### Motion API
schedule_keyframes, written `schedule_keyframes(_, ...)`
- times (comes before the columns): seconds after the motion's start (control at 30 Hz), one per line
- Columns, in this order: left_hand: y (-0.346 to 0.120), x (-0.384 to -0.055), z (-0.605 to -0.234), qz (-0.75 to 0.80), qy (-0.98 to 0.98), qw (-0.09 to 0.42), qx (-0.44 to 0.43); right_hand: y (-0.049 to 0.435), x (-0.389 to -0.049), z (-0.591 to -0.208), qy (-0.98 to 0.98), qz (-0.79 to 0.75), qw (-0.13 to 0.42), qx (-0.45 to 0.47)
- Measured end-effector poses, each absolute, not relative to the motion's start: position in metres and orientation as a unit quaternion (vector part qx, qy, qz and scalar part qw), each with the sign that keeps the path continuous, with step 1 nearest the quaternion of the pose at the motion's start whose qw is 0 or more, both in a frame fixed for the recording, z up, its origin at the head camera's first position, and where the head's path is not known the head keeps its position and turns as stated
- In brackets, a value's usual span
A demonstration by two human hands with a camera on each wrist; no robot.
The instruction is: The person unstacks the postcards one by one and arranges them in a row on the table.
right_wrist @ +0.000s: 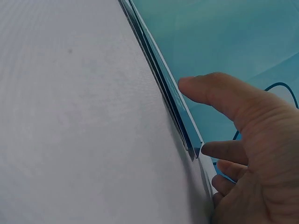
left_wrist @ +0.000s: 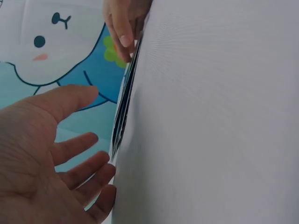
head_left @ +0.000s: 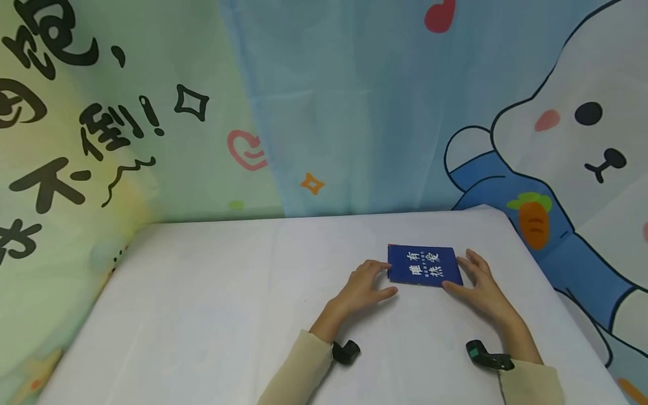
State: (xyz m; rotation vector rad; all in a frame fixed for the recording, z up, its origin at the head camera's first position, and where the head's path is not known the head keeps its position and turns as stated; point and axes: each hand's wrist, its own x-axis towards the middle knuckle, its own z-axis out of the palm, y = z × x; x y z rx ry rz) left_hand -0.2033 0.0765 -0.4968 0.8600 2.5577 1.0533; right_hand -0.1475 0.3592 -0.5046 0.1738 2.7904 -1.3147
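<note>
A thin dark blue booklet (head_left: 424, 265) with white characters lies flat on the white table, its text turned sideways. My left hand (head_left: 361, 286) is at its left edge, index fingertip at or very near the edge, thumb apart below. At the opposite edge is my right hand (head_left: 481, 289), fingers beside the right side and thumb by the near right corner. Both wrist views catch the booklet (left_wrist: 125, 102) almost edge-on, with several thin layers showing. In the right wrist view, the right hand (right_wrist: 261, 135) has thumb and fingers spread apart; whether they touch the booklet is unclear.
A white cloth covers the table (head_left: 202, 315). Behind it hangs a printed backdrop (head_left: 344, 112) with a cartoon bear and large black characters. Small black cameras sit on both wrists, the left camera (head_left: 346, 352) and the right camera (head_left: 488, 356).
</note>
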Motion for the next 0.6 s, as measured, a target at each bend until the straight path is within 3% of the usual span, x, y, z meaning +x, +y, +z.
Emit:
schedule_keyframes(0.37,0.0807,-0.2074,-0.5019,0.362,0.88,0.111,0.287,0.358,-0.1485,-0.5068,0.906,-0.419,0.013,0.062)
schedule_keyframes(0.6,0.0828,-0.2076,-0.5022,0.332,0.885,0.077,0.316,0.3589,-0.1506,-0.5064,0.905,-0.421,0.011,0.066)
